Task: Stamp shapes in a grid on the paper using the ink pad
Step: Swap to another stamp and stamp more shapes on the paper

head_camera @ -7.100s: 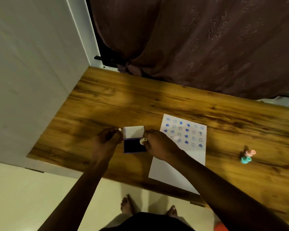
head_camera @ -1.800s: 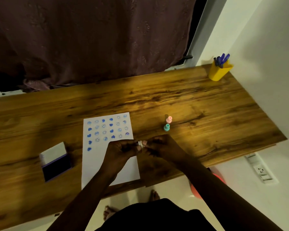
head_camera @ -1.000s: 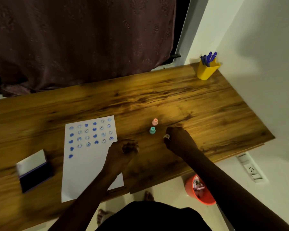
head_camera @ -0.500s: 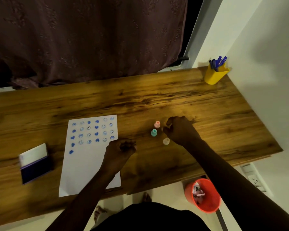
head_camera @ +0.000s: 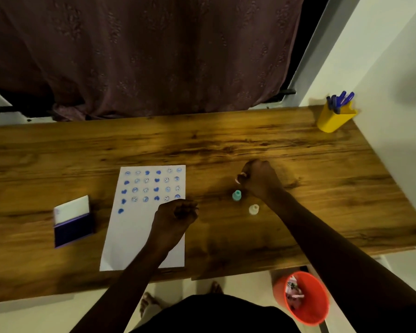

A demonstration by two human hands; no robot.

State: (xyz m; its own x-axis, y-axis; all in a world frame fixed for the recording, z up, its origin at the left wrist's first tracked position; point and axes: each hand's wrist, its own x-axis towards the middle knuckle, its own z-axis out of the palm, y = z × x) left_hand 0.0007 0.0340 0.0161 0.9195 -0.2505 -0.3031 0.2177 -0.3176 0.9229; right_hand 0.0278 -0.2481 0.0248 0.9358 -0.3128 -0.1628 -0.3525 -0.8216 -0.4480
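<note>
A white paper point(head_camera: 139, 236) lies on the wooden table point(head_camera: 322, 188), with rows of blue hearts and smiley faces stamped across its upper part. The open ink pad point(head_camera: 72, 222), dark blue with a white lid, sits left of the paper. My left hand point(head_camera: 175, 217) rests as a closed fist on the paper's right edge. My right hand point(head_camera: 259, 180) is closed around a small pink stamp point(head_camera: 240, 177), just behind a teal stamp point(head_camera: 236, 195) that stands upright. A cream stamp point(head_camera: 253, 209) stands alone nearer the front.
A yellow holder point(head_camera: 334, 120) with blue pens stands at the table's far right corner by the white wall. A dark curtain point(head_camera: 154, 56) hangs behind the table. An orange bin point(head_camera: 303, 296) sits on the floor below the front edge.
My right hand set the cream stamp down on the table, moved back to the pink stamp and closed on it. The left hand stayed as a fist on the paper.
</note>
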